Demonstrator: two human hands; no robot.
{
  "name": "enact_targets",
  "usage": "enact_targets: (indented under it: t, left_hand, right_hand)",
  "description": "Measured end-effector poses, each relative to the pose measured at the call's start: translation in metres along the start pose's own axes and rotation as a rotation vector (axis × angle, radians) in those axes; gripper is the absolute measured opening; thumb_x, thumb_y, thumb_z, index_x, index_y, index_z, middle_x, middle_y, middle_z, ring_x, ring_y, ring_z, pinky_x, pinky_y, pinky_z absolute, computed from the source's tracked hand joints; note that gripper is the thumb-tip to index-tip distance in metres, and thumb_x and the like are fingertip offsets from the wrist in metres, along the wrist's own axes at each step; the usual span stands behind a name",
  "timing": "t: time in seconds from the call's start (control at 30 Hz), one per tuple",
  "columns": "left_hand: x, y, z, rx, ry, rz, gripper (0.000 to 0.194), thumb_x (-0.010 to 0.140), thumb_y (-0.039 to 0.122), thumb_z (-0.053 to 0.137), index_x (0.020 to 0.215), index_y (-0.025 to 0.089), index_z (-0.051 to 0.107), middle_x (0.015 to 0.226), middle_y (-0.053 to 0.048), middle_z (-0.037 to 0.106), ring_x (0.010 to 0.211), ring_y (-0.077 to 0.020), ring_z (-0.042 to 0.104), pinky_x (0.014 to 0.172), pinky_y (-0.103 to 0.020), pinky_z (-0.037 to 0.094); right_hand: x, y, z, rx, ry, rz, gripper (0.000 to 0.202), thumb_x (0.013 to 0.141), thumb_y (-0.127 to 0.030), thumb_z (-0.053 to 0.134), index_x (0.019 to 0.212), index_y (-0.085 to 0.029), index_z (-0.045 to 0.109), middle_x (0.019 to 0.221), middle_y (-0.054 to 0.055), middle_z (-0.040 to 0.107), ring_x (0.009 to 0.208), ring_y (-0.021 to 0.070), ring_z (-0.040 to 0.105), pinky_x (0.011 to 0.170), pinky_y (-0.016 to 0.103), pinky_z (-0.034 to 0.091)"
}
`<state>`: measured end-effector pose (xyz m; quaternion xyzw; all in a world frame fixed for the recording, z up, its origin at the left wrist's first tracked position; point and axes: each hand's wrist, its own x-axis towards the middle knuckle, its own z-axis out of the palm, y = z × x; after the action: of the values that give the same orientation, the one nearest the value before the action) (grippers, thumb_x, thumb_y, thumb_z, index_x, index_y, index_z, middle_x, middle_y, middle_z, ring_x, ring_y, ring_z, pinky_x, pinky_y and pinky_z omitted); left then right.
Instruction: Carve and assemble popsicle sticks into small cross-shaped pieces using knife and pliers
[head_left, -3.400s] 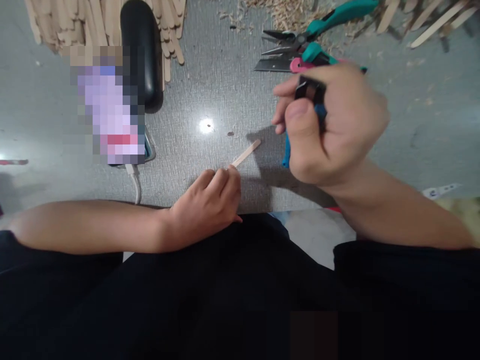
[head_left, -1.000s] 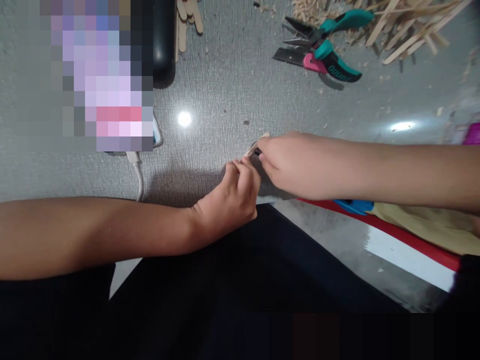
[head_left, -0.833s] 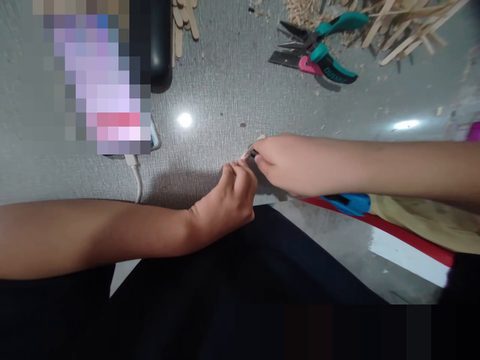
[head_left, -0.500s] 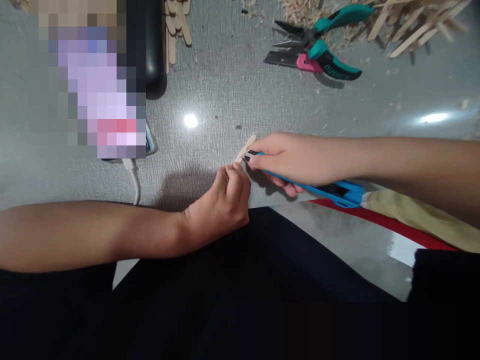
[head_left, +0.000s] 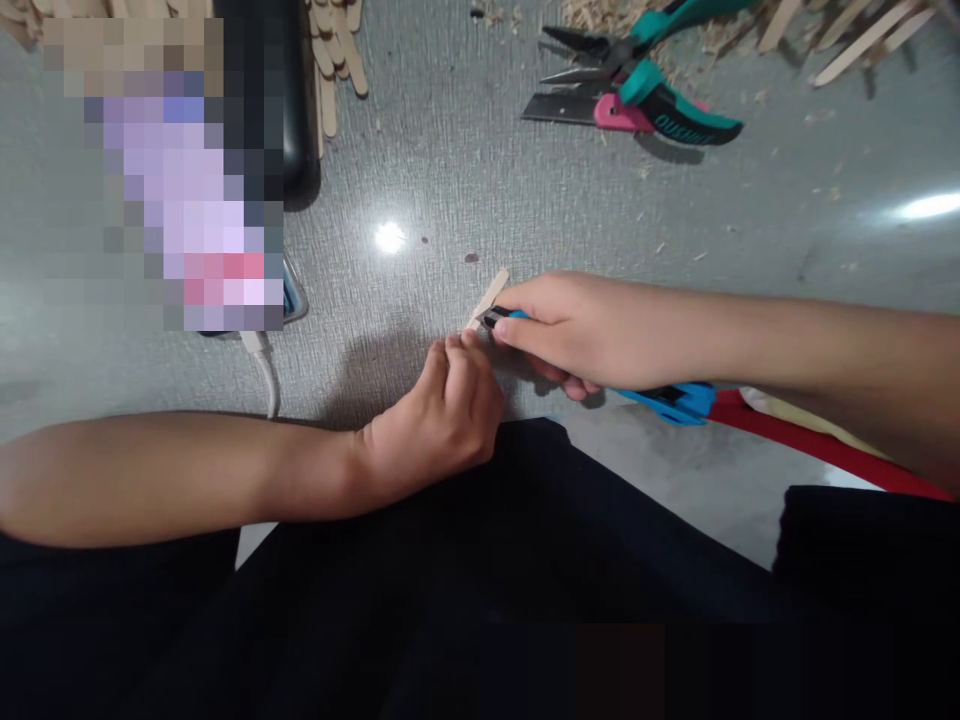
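A pale wooden stick slants up and to the right from the fingertips of my left hand, which is closed on its lower end. My right hand is wrapped around a blue utility knife. The knife's black tip lies against the stick just above my left fingers, and its blue rear end sticks out below my right wrist. Part of the handle is hidden under my palm.
Green-and-black pliers lie beside a black blade with a pink part. Wood shavings and several sticks are at the upper right. More sticks lie by a black object. A white cable runs left of my hands.
The view has shifted slightly, so the pliers and sticks sit a little differently in it. The knife tip has moved slightly down-left along the stick. Both hands keep their holds.
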<state>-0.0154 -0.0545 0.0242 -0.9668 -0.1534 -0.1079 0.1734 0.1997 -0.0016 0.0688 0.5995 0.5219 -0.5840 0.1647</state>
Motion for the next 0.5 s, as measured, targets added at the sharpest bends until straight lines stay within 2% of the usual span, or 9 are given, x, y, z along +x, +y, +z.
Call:
enact_targets:
  t: [0.1, 0.23, 0.43, 0.5]
  left_hand:
    - [0.0, -0.001, 0.0, 0.006, 0.0, 0.006, 0.027, 0.105, -0.002, 0.066, 0.122, -0.008, 0.085, 0.116, -0.024, 0.091, 0.097, -0.0257, 0.09, 0.092, -0.033, 0.077]
    - [0.0, -0.001, -0.001, 0.012, -0.01, 0.017, 0.027, 0.105, -0.003, 0.066, 0.124, -0.01, 0.085, 0.117, -0.025, 0.091, 0.098, -0.0261, 0.09, 0.092, -0.033, 0.077]
    - [-0.002, 0.001, -0.002, 0.042, -0.015, 0.007, 0.028, 0.104, 0.001, 0.07, 0.126, -0.008, 0.086, 0.119, -0.023, 0.091, 0.101, -0.0259, 0.09, 0.092, -0.031, 0.076]
    - [-0.002, -0.001, -0.001, 0.016, -0.01, 0.012, 0.028, 0.105, 0.001, 0.067, 0.125, -0.009, 0.085, 0.117, -0.024, 0.091, 0.1, -0.0268, 0.09, 0.091, -0.031, 0.075]
  right_hand:
    - [-0.001, -0.003, 0.003, -0.102, 0.055, 0.001, 0.034, 0.118, -0.032, 0.052, 0.085, -0.027, 0.051, 0.058, -0.002, 0.063, 0.044, 0.0184, 0.063, 0.047, 0.033, 0.039]
    - [0.0, -0.005, 0.003, -0.197, 0.096, -0.013, 0.028, 0.114, -0.026, 0.053, 0.087, -0.026, 0.057, 0.052, -0.002, 0.057, 0.041, 0.0182, 0.054, 0.048, 0.036, 0.031]
    - [0.004, 0.004, -0.005, 0.006, -0.061, -0.052, 0.031, 0.114, -0.036, 0.061, 0.086, -0.025, 0.056, 0.064, -0.001, 0.065, 0.049, 0.0166, 0.063, 0.051, 0.031, 0.04]
    - [0.002, 0.007, -0.007, 0.034, -0.03, -0.075, 0.03, 0.115, -0.035, 0.058, 0.087, -0.024, 0.056, 0.065, -0.001, 0.064, 0.05, 0.0162, 0.061, 0.054, 0.031, 0.039]
